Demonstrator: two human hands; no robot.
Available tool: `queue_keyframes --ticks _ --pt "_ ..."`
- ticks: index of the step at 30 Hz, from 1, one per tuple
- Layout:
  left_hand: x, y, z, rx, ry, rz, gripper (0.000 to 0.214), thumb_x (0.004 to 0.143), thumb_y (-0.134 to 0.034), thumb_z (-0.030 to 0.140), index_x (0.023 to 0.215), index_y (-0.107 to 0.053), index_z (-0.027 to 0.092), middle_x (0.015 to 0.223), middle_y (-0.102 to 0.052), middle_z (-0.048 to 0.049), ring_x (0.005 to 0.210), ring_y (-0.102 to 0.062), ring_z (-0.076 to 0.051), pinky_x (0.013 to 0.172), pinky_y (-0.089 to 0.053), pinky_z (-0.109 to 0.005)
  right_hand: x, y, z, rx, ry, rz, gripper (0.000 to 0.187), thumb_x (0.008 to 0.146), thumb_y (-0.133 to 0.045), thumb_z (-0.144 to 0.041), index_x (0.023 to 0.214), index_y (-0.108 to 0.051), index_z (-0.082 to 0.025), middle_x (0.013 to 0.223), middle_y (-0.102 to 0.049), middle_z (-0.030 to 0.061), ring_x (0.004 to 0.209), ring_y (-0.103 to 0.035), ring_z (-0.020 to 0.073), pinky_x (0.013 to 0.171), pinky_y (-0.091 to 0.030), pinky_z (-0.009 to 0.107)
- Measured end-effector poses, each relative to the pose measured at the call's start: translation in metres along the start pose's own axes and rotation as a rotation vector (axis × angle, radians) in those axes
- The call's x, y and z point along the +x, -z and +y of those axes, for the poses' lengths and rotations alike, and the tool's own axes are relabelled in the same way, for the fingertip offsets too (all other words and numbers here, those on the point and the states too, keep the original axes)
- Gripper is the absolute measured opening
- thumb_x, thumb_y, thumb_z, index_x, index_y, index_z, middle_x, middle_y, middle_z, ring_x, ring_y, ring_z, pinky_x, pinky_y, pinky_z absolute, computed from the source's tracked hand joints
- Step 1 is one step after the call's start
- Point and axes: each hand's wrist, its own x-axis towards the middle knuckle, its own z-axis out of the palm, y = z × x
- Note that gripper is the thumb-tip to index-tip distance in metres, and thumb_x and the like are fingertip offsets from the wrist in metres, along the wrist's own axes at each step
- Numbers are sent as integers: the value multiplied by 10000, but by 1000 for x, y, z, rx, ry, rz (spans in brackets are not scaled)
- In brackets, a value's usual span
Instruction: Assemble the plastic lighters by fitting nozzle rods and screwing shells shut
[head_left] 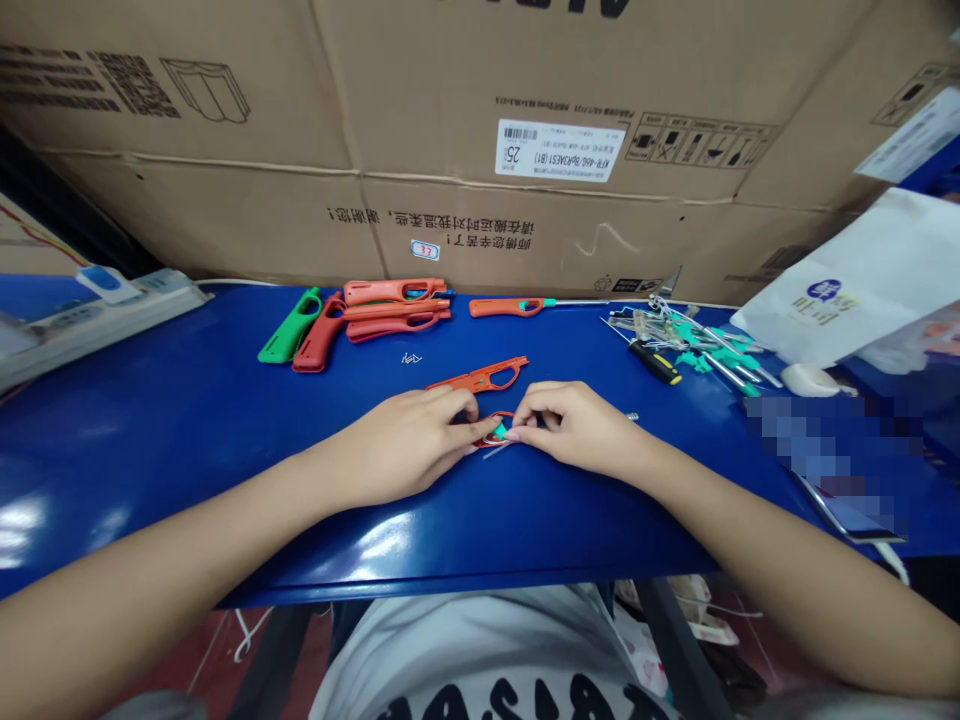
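Between my hands lies an orange lighter shell half, mostly covered by my fingers, with a green trigger (500, 430) in it. My left hand (409, 440) is closed over the shell's handle, its index finger pressing beside the trigger. My right hand (581, 425) pinches at the trigger's right side; what its fingertips hold is too small to make out. A thin pale tube or wire (495, 453) sticks out below the fingertips. A metal tip (632, 416) shows beyond my right wrist. Just behind the hands rests another orange shell half (480, 379), partly hidden by my left hand.
Red lighter shells (394, 310) and a green one (289, 328) lie at the back left, near small pins (411, 358). Behind is an orange lighter (506, 307). Rightward are a screwdriver (654, 362), metal-and-green parts (712, 350), a white bag (847, 280) and a phone (847, 500).
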Motion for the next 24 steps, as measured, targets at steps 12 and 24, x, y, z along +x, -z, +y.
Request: queue_keyframes --ticks 12,24 --pt "0 -3 -7 -49 -8 29 415 1054 -466 233 1457 -556 274 1237 -625 -95 1061 -613 -249 876 -547 -383 -12 22 1 -183 345 -193 202 958 -634 -226 1144 -710 -243 1177 -629 49 858 -619 137 728 -451 260" --pt "1 -4 -8 -153 2 72 364 1064 -462 256 1388 -624 282 1208 -667 -75 1080 -638 -226 906 -540 -353 -10 22 3 -209 287 -164 71 962 -600 -186 1008 -643 -219 1034 -650 27 837 -616 145 706 -444 256"
